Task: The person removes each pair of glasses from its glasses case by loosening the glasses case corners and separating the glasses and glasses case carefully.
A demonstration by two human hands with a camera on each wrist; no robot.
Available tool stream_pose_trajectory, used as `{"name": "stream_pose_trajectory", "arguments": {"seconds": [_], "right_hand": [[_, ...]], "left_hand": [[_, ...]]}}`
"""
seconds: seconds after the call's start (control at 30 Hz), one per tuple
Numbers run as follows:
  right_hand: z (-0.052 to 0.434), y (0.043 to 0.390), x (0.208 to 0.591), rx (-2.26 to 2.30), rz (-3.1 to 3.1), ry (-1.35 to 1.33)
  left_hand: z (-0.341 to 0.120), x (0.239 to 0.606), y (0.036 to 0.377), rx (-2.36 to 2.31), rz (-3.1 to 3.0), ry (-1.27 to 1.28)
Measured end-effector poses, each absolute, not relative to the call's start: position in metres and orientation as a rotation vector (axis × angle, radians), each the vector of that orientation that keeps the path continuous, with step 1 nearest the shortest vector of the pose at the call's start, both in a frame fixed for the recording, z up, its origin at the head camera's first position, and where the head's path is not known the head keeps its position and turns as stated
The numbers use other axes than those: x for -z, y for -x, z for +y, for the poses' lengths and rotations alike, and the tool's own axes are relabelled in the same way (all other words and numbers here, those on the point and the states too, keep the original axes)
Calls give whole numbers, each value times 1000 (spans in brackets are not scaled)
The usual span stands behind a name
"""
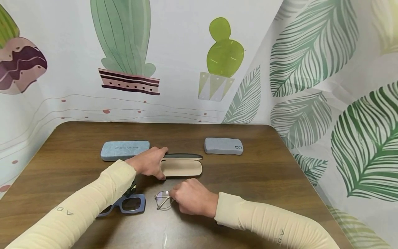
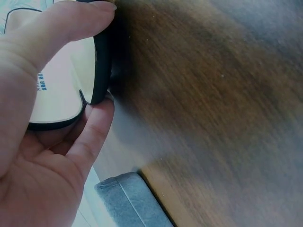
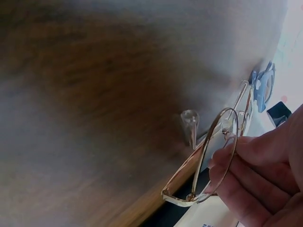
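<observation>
My left hand [image 1: 150,163] grips the left end of an opened eyeglass case [image 1: 183,168], dark outside and cream inside. In the left wrist view, the thumb lies over the case's front edge and the fingers curl against its hinge side. Small dark print shows on the lining. Just nearer to me, my right hand [image 1: 194,197] pinches a pair of thin metal-framed eyeglasses [image 3: 177,201] by one round lens between thumb and fingers. Their temples and a clear nose pad show in the right wrist view; the head view hides part of them behind the hand.
Blue thick-framed sunglasses [image 1: 143,204] lie on the wooden table [image 1: 264,180], partly behind the left sleeve. A light blue case [image 1: 124,152] sits beyond the left hand. A smaller grey-blue case [image 1: 223,146] stands at the back right. Patterned wall covering borders the table's far edge.
</observation>
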State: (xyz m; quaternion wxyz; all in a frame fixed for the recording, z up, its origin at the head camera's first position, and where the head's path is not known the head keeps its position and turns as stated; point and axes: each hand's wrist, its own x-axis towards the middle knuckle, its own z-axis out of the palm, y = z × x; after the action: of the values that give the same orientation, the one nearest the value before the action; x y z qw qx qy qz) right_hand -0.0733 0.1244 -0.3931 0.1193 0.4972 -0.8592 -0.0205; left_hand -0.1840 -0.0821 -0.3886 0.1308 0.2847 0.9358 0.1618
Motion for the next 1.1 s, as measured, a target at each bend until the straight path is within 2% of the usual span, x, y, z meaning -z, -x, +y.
{"name": "stream_pose_trajectory", "arguments": {"seconds": [0.57, 1.1], "right_hand": [[138, 90, 379, -68, -2354, -1406], [168, 115, 374, -141, -2392, -1159]], "left_hand": [[-81, 387, 184, -461, 2705, -816], [-82, 388, 183, -466, 2716, -848]]}}
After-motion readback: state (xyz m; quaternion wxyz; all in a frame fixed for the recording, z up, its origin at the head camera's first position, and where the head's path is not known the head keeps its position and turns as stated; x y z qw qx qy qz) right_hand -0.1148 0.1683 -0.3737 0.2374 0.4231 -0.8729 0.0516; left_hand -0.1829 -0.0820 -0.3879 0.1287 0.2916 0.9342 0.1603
